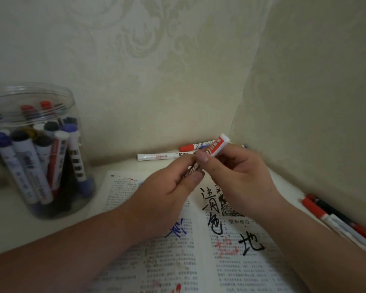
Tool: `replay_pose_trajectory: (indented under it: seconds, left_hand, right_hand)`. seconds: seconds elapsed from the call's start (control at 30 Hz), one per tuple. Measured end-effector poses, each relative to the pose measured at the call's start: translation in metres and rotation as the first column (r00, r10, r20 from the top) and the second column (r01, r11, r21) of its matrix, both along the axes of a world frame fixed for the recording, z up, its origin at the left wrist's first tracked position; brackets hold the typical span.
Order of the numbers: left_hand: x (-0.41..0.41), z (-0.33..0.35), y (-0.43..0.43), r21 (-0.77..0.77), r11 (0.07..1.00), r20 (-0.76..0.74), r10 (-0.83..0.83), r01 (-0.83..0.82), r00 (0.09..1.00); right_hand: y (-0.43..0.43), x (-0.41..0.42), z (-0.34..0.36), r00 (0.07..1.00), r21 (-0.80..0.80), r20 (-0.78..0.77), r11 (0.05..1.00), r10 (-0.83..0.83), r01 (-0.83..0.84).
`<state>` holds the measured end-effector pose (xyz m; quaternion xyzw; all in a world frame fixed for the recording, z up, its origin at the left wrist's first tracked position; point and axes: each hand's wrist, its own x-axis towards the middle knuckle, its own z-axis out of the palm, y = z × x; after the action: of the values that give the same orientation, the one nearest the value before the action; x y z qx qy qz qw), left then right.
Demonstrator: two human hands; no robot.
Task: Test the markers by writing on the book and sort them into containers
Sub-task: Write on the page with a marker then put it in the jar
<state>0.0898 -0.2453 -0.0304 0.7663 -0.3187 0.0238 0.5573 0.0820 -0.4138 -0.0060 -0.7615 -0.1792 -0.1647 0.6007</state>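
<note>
held marker (pixel 217 147): white barrel with a red label, tilted, white end up and to the right; held between both hands above the far part of the book. cap end hidden in the grip, on or off cannot be told.
left hand (pixel 167 187): fingers and thumb curled round the lower end of the held marker.
right hand (pixel 245 176): thumb and fingers curled, pinching the barrel at the red label.
book (pixel 230 271): open flat on the table (pixel 19 229); printed pages with handwritten characters in black, blue and red.
jar (pixel 0 98): clear plastic, upright, at far left, apart from the book.
jar markers (pixel 40 161): many, leaning; blue, black, red and white ends.
white marker (pixel 156 156): lies by the back wall, just past the book.
red-capped marker (pixel 190 147): behind the white marker, partly hidden by the hands.
side markers (pixel 336 218): several lying together along the right wall.
</note>
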Motion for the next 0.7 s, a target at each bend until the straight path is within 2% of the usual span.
replay_pose_trajectory:
  seconds: [0.13,0.2,0.27,0.33,0.4,0.43,0.53,0.63,0.7]
  left_hand:
    - [0.0,0.002,-0.003,-0.128,0.992,-0.072,-0.022,0.013,0.997]
    - [0.001,-0.001,0.0,-0.123,0.992,-0.123,-0.031,0.015,0.992]
    - [0.001,-0.005,0.005,-0.057,0.998,-0.176,-0.051,0.041,0.983]
    - [0.002,-0.009,0.006,0.005,1.0,-0.164,-0.028,0.03,0.986]
    - [0.001,-0.01,0.005,0.082,0.996,-0.096,-0.021,0.028,0.995]
    - [-0.001,-0.01,0.003,0.129,0.991,-0.056,-0.031,0.038,0.998]
    - [-0.005,-0.01,0.0,0.182,0.981,0.007,-0.062,0.06,0.998]
    - [-0.005,-0.01,-0.001,0.146,0.986,-0.026,-0.078,0.081,0.997]
    - [-0.002,-0.012,-0.002,0.111,0.99,-0.05,-0.08,0.085,0.996]
  right_hand:
    - [0.002,-0.001,0.006,0.997,0.082,-0.072,0.996,0.026,-0.02]
    - [0.001,-0.002,0.013,0.996,0.138,-0.081,0.99,0.04,-0.029]
    - [-0.004,0.0,0.027,0.995,0.276,-0.095,0.96,-0.019,0.045]
    - [-0.017,0.003,0.044,0.978,0.353,-0.119,0.913,-0.174,0.206]
    - [-0.037,0.0,0.053,0.945,0.246,-0.109,0.913,-0.308,0.325]
    - [-0.047,-0.006,0.051,0.941,0.16,-0.122,0.93,-0.315,0.332]
    - [-0.074,-0.042,0.034,0.937,-0.001,-0.284,0.977,-0.204,0.213]
    - [-0.094,-0.08,0.015,0.868,0.029,-0.472,0.982,-0.154,0.189]
    - [-0.105,-0.092,0.0,0.834,0.035,-0.513,0.966,-0.203,0.257]
